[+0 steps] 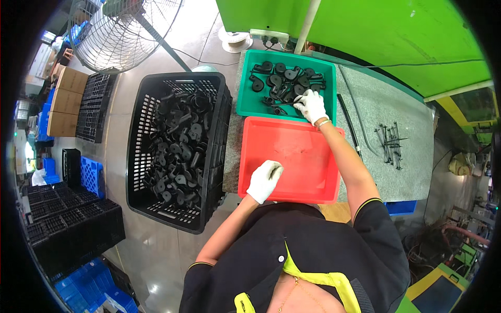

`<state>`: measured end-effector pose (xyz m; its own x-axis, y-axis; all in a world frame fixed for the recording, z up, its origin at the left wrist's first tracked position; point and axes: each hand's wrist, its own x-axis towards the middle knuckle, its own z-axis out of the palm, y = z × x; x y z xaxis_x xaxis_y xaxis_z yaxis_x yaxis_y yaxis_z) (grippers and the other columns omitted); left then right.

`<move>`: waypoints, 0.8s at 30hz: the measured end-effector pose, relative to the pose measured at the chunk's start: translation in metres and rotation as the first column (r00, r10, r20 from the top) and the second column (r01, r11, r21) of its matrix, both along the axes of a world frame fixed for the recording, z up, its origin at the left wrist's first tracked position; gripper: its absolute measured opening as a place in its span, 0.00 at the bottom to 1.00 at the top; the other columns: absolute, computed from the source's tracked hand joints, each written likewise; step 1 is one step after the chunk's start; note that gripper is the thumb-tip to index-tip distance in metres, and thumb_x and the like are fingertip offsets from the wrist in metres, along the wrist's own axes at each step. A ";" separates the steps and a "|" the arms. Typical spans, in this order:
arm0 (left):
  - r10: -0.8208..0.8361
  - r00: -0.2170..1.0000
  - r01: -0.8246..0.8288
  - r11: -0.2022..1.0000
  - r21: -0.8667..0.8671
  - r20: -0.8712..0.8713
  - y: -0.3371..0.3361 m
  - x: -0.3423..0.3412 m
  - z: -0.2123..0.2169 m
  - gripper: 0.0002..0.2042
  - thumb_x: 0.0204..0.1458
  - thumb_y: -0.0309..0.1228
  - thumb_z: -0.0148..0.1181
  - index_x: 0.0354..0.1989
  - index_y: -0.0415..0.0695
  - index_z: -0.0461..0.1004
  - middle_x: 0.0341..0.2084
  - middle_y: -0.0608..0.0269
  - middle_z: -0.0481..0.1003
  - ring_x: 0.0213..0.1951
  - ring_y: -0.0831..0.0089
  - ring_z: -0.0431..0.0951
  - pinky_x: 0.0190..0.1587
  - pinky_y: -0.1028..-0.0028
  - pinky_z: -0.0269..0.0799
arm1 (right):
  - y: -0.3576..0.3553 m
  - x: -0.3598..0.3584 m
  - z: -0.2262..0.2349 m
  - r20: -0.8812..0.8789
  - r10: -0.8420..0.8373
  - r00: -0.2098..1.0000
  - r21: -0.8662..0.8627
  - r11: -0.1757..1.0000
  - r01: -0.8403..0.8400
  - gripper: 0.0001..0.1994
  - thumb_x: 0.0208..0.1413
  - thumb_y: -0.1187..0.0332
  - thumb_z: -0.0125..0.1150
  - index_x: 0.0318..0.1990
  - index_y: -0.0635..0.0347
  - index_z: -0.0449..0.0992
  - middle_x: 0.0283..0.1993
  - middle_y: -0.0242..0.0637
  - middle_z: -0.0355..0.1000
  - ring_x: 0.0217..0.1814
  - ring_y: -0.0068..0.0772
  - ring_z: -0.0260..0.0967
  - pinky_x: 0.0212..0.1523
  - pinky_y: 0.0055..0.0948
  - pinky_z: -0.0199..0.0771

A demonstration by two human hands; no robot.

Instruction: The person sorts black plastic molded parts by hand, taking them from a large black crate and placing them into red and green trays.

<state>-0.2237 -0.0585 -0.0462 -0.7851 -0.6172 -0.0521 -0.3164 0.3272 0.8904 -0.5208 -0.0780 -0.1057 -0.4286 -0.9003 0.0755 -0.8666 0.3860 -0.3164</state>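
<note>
My right hand (312,106), in a white glove, reaches into the green tray (334,83) at the back. Its fingertips are closed on a black plastic part (298,98) with a thin stem; the glove hides some of it. Several black plastic parts with round heads and short necks (275,81) lie heaped around it in that tray. Over the left side of the red tray (292,195) hovers my gloved left hand (265,180), its fingers curled together with nothing visible in them. The red tray's floor shows no parts, only faint marks.
To the left stands a black crate (224,125) full of similar parts. Thin black stems (390,145) lie on the grey table (412,109) at right, near a black rod (348,122) and a grey tube (357,104). A caged fan (122,31) stands behind the crate.
</note>
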 end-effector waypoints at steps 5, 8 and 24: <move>0.275 0.958 -0.275 0.961 0.006 -0.076 -0.013 -0.021 -0.005 0.21 0.45 0.29 0.65 0.48 0.40 0.67 0.39 0.55 0.73 0.42 0.64 0.75 0.45 0.69 0.71 | -0.001 -0.010 0.023 0.299 0.036 0.954 -0.116 0.993 -0.001 0.09 0.50 0.59 0.59 0.30 0.55 0.75 0.36 0.40 0.71 0.42 0.45 0.67 0.44 0.40 0.64; 0.339 0.925 -0.364 0.919 -0.150 -0.172 -0.037 -0.040 0.006 0.30 0.43 0.29 0.67 0.56 0.38 0.62 0.51 0.51 0.68 0.53 0.61 0.69 0.56 0.66 0.65 | 0.004 -0.002 0.049 0.527 0.061 0.847 -0.156 0.987 0.026 0.09 0.53 0.61 0.56 0.32 0.57 0.74 0.32 0.41 0.74 0.38 0.43 0.71 0.40 0.37 0.67; 0.201 0.905 -0.045 0.922 -0.385 0.374 -0.021 -0.045 0.003 0.16 0.41 0.27 0.59 0.41 0.43 0.67 0.30 0.48 0.73 0.33 0.50 0.74 0.36 0.54 0.69 | 0.128 0.096 0.048 0.420 0.087 0.903 -0.235 0.972 0.016 0.05 0.54 0.64 0.56 0.35 0.52 0.75 0.28 0.43 0.71 0.30 0.44 0.70 0.31 0.38 0.67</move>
